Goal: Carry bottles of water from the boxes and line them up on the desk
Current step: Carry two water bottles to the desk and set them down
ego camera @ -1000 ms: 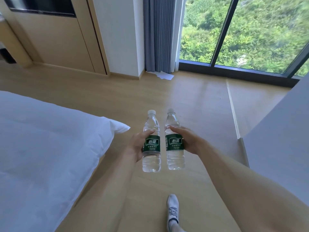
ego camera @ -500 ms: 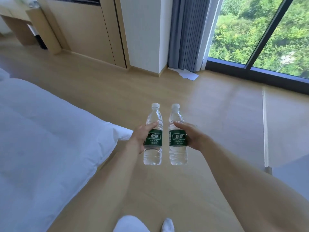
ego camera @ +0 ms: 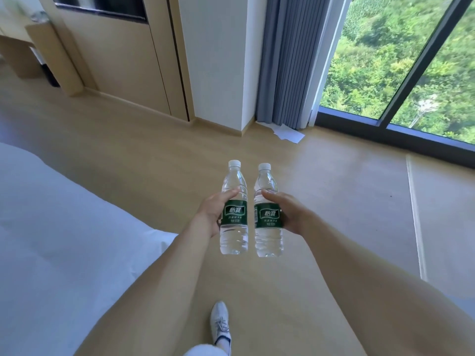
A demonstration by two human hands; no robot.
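I hold two clear water bottles with green labels and white caps upright in front of me, side by side above the wooden floor. My left hand (ego camera: 211,211) grips the left bottle (ego camera: 234,209) around its label. My right hand (ego camera: 289,213) grips the right bottle (ego camera: 268,211) the same way. The bottles stand a small gap apart. A wooden desk (ego camera: 15,44) shows at the far upper left, partly cut off by the frame edge. No boxes are in view.
A white bed (ego camera: 64,240) fills the left side. A wooden wall panel (ego camera: 123,62), a white pillar (ego camera: 218,60) and a grey curtain (ego camera: 290,60) stand ahead, with white paper (ego camera: 289,133) on the floor. Floor-length windows (ego camera: 401,60) lie to the right. My shoe (ego camera: 219,322) is below.
The view has swung left: the desk and wall panel have come further into view and the grey surface at the right has left it. Both hands keep the bottles side by side.
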